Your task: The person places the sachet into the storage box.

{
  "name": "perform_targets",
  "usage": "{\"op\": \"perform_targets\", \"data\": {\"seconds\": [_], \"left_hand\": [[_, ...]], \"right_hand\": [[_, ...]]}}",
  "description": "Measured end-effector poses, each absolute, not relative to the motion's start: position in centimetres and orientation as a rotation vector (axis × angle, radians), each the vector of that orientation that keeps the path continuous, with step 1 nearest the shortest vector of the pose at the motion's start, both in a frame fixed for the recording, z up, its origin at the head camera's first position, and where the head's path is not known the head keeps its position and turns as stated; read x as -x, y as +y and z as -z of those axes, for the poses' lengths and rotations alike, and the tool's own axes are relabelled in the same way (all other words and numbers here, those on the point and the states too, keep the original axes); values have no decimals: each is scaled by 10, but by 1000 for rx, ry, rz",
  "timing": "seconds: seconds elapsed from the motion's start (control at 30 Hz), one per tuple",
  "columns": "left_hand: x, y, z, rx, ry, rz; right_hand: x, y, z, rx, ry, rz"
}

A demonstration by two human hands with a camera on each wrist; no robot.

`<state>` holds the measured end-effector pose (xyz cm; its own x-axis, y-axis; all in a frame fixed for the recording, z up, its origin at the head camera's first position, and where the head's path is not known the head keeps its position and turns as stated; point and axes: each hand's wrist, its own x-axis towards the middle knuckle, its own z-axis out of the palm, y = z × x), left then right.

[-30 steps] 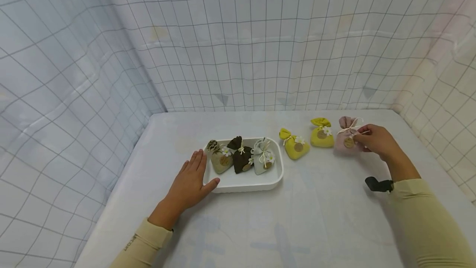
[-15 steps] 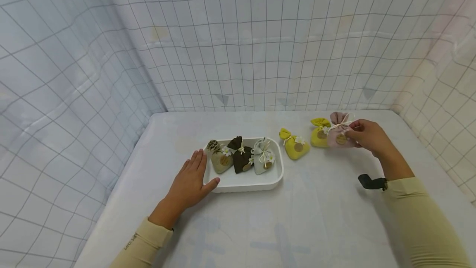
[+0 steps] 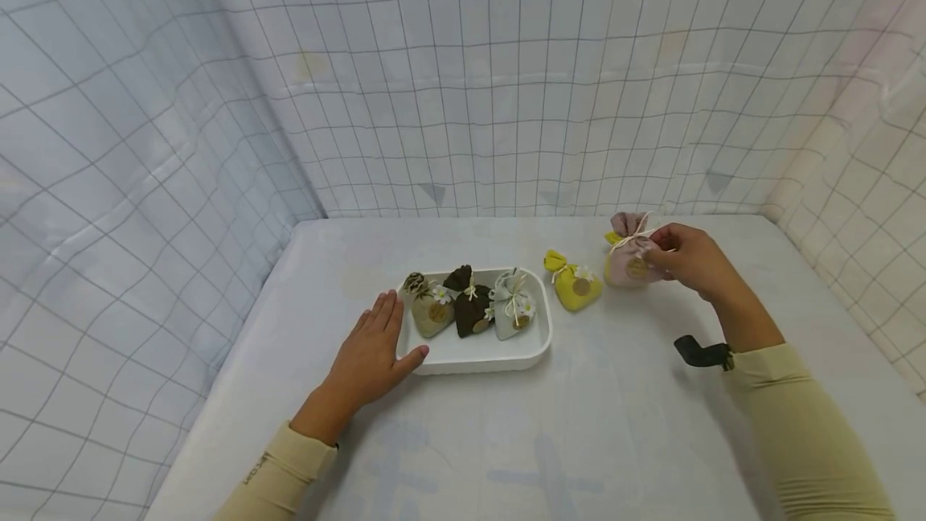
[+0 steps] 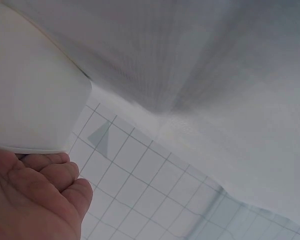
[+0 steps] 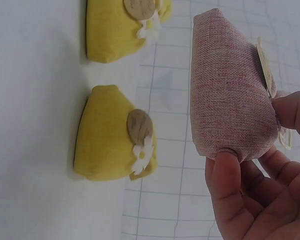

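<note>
My right hand pinches a pink sachet bag by its side, holding it up off the table. In the right wrist view the pink bag hangs between thumb and fingers, its round tag partly turned away. Behind it in the head view, one yellow sachet bag is mostly hidden; the right wrist view shows this yellow bag whole on the table. Another yellow bag lies to its left. With fingers straight, my left hand rests against the left side of a white tray.
Inside the tray lie an olive bag, a dark brown bag and a light grey bag, side by side. Grid-patterned cloth walls in the white table at the back and sides.
My right hand has lifted the pink bag and carried it left, from beside the farther yellow bag to in front of it. My left hand and the tray stay put.
</note>
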<state>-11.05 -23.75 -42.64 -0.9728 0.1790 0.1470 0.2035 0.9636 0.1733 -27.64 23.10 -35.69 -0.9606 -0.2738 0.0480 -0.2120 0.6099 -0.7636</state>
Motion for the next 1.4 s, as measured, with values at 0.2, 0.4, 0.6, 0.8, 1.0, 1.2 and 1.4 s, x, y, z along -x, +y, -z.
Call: {"op": "perform_targets", "data": {"seconds": [0.2,0.4,0.6,0.8,1.0,1.2,1.4], "left_hand": [[111,-237,426,291,-2993,289],[110,-237,424,301,-2978,288],[109,-237,423,299,-2977,289],[108,-236,423,291,-2987,293],[108,-235,423,289,-2995,292],[107,-235,422,287,-2994,299],[107,-235,422,283,-2994,305]], "right_hand": [[271,216,349,523,2731,1333],[266,201,343,566,2756,1309],[264,185,339,583,2722,1320],[262,170,336,651,2682,1345],[262,155,339,684,2628,1384],[262,140,342,674,2589,1394],[255,122,341,663,2574,1371]]}}
